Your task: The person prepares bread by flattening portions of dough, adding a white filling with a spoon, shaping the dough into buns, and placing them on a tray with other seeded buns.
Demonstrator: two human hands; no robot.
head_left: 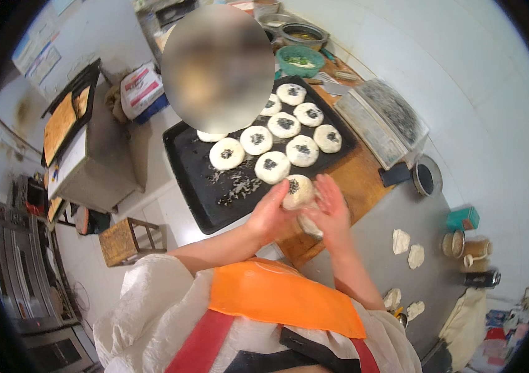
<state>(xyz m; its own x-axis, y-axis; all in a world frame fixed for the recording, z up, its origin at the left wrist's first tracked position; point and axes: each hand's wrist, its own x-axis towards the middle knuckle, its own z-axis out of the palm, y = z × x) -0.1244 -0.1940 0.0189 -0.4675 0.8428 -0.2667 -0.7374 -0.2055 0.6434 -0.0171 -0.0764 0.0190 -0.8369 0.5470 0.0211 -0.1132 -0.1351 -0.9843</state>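
A round white dough bun (pixel 300 190) with black sesame seeds on one face is cupped between my hands, above the tray's near right corner. My left hand (pixel 269 216) grips it from the left, thumb along its side. On the other side my right hand (pixel 331 211) cups it with the fingers fairly straight. Just below the bun, partly behind my right hand, shows another pale piece of dough (pixel 310 225). Several seeded buns (pixel 272 166) lie in rows on the black baking tray (pixel 205 208), with loose seeds scattered on its near part.
Right of the wooden board (pixel 364 186) is a grey worktop (pixel 370 239) with several dough pieces (pixel 416 256). A seed-filled box (pixel 379 118), dark phone (pixel 395 175) and sieve (pixel 426 177) line the wall. Beyond the tray stands a green bowl (pixel 300 61). A wooden stool (pixel 121 242) is left.
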